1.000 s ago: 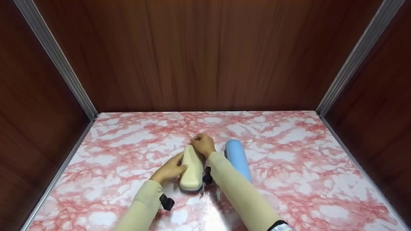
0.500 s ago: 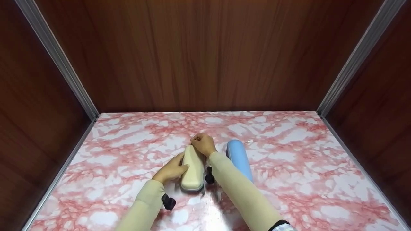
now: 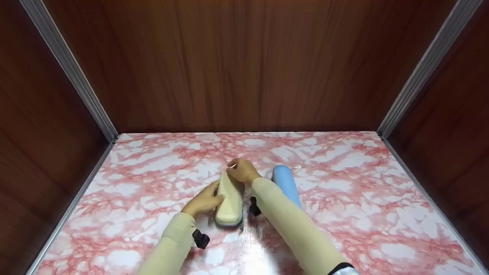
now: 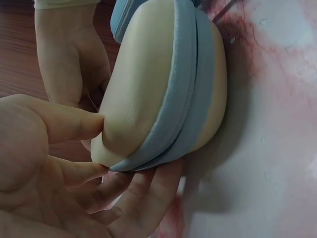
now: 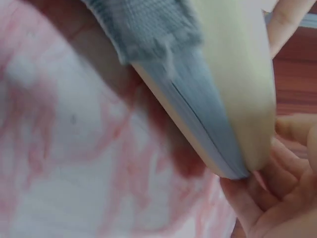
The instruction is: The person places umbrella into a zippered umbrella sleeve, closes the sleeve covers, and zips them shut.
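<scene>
A cream zippered glasses case [image 3: 229,202] with a grey-blue zip band lies lengthwise near the table's middle. My left hand [image 3: 204,200] grips its left side, thumb on top; in the left wrist view several fingers [image 4: 153,198] curl under the zip band. At the far end of the case, my right hand [image 3: 243,170] holds the tip with bent fingers; in the right wrist view the fingertips [image 5: 235,191] touch the end of the zip band. Whether they pinch a zip pull is hidden. Both zip edges look closed together where they show.
A blue case [image 3: 286,183] lies to the right, partly covered by my right forearm. The pink-and-white marbled table [image 3: 363,198] is bounded by dark wood panels [image 3: 244,68] at the back and both sides, with grey metal strips at the corners.
My right wrist and forearm have shifted slightly right, and the blue case sits slightly further right. My left hand and the cream glasses case stay nearly in place.
</scene>
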### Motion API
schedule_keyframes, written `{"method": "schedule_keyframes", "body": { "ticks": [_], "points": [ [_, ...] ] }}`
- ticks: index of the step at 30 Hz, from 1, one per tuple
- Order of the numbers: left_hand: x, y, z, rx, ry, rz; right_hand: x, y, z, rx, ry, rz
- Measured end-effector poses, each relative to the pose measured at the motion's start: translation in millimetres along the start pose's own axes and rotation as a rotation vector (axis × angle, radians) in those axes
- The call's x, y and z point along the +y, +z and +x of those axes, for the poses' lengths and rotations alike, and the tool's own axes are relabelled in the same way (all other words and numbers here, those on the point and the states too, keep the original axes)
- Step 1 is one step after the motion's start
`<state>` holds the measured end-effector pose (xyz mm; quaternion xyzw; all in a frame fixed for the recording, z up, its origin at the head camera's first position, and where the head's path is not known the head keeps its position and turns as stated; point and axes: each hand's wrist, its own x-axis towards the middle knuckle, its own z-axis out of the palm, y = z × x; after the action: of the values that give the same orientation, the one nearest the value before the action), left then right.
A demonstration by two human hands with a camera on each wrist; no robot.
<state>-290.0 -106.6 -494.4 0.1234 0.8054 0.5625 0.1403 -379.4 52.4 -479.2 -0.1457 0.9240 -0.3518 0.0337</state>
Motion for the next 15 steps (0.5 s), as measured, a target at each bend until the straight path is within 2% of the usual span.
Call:
{"method": "schedule_keyframes", "body": {
  "ticks": [3, 8, 12, 15],
  "points": [
    [0.8, -0.4, -0.7, -0.002, -0.009, -0.001, -2, -8.6, -5, -0.086, 0.024, -0.048],
    [2.3, -1.3, -0.3, 0.000, -0.019, 0.017, -3, -21.6, -15, -0.220, 0.129, -0.098],
    [3.5, -0.8, -0.6, 0.000, -0.053, 0.005, 0, -26.7, -24, -0.281, 0.181, -0.059],
    [4.5, -0.1, -1.2, 0.000, -0.085, -0.002, 3, -27.9, -32, -0.296, 0.185, -0.012]
  ]
}}
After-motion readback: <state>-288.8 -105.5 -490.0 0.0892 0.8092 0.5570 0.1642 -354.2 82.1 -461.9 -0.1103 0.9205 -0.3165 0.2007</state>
